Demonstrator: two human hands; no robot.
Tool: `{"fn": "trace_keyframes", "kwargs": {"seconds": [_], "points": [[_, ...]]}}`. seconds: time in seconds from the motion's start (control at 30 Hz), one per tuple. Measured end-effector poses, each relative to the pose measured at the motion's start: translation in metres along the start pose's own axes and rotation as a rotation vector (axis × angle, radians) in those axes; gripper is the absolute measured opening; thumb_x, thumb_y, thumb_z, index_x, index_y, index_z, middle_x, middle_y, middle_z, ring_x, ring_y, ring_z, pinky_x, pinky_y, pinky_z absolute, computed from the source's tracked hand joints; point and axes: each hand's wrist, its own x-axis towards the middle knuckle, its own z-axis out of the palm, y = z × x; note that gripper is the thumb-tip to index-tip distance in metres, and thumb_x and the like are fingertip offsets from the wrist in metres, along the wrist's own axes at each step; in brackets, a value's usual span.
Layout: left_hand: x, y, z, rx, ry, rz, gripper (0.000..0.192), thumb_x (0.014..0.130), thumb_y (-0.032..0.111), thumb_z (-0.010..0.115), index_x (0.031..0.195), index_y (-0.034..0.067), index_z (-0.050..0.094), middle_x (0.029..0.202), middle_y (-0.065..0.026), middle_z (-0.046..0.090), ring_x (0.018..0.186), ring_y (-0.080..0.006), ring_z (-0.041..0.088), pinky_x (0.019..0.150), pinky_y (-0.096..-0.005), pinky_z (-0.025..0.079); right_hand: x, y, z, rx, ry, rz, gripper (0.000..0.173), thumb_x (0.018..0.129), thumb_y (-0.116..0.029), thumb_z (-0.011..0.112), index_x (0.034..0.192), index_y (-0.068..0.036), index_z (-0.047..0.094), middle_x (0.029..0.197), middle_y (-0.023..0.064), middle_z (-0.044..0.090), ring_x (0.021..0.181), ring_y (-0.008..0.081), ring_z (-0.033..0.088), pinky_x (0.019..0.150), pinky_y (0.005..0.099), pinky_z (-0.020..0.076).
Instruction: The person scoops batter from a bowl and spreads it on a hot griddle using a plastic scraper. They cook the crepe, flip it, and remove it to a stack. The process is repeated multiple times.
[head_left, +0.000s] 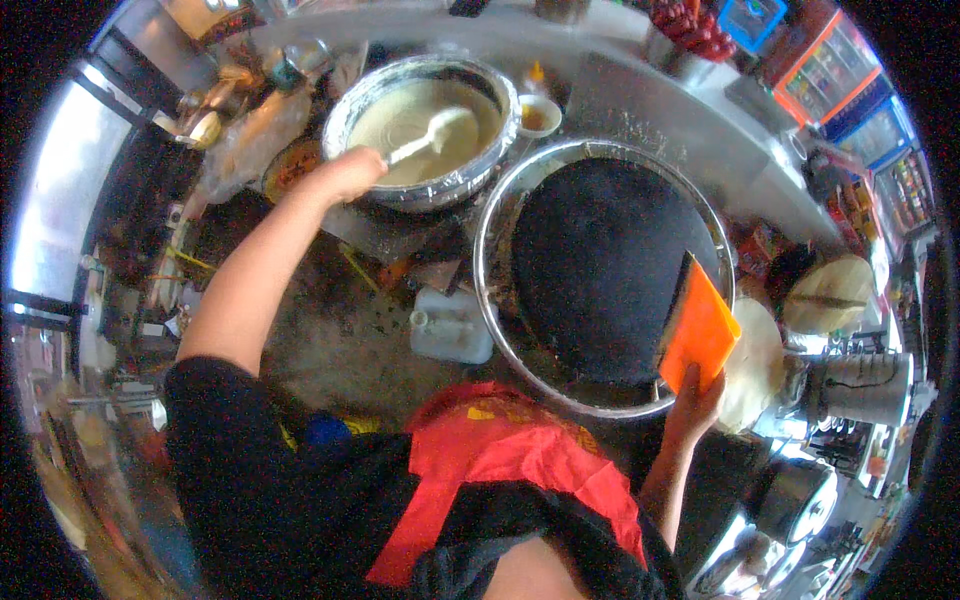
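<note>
My left hand (358, 174) grips the handle of a ladle (450, 129), whose bowl, coated in pale batter, is at the batter's surface inside a large metal pot (480, 176). To the right of the pot lies a round black griddle (600, 262) with a metal ring (491, 300) around it; its surface looks bare. My right hand (699, 397) holds a flat orange scraper or folded sheet (701, 330) by its lower end, over the griddle's right edge. The dark edge of the orange piece faces the griddle.
A small white bowl (551, 114) with yellowish contents stands between pot and counter. A metal counter (660, 112) curves behind the griddle. A translucent plastic jug (454, 330) is below the pot. Right of the ring are a pale round disc (750, 360) and a round lid-like object (829, 294).
</note>
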Motion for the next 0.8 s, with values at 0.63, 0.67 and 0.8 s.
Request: {"fn": "trace_keyframes", "kwargs": {"seconds": [0.63, 0.67, 0.8], "points": [[0.008, 0.033, 0.016, -0.558, -0.279, -0.117, 0.023, 0.092, 0.024, 0.046, 0.086, 0.006, 0.059, 0.059, 0.0006, 0.047, 0.040, -0.0094, 0.039, 0.033, -0.0242, 0.030, -0.006, 0.016, -0.004, 0.150, -0.019, 0.024, 0.034, 0.086, -0.012, 0.066, 0.115, 0.003, 0.053, 0.098, 0.0125, 0.064, 0.083, 0.0190, 0.060, 0.074, 0.0317, 0.0509], [0.006, 0.028, 0.011, -0.684, -0.323, -0.172, 0.022, 0.093, 0.023, 0.046, 0.088, 0.007, 0.060, 0.059, 0.0022, 0.046, 0.041, -0.0073, 0.038, 0.033, -0.0219, 0.029, -0.005, 0.013, -0.004, 0.179, -0.024, 0.026, 0.035, 0.086, -0.012, 0.066, 0.115, 0.003, 0.053, 0.098, 0.0126, 0.064, 0.084, 0.0189, 0.060, 0.075, 0.0315, 0.0509], [-0.008, 0.020, -0.009, -1.078, -0.512, -0.281, 0.025, 0.094, 0.022, 0.045, 0.101, 0.002, 0.058, 0.061, 0.0055, 0.046, 0.041, -0.0006, 0.034, 0.031, -0.0160, 0.024, -0.004, 0.012, -0.007, 0.208, -0.037, 0.066, 0.036, 0.085, -0.011, 0.067, 0.116, 0.003, 0.053, 0.098, 0.0123, 0.064, 0.086, 0.0182, 0.060, 0.076, 0.0311, 0.0506]]}}
